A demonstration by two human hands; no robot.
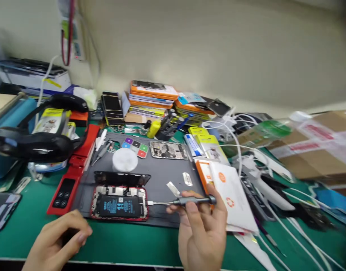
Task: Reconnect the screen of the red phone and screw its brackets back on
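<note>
My right hand holds a grey precision screwdriver level, fingers around its handle and the tip to the left. The tip lies close to a white cable plug at the right end of an opened red phone; whether they touch is unclear. The phone's black battery lies bare, and its screen is tilted up behind it. My left hand rests left of the phone by the table's front edge, fingers curled in and nothing visible in them.
On the grey mat are a round white lid, a phone frame with bare parts and a colored tray. A red strip borders it left. White packets, cables and a cardboard box crowd the right.
</note>
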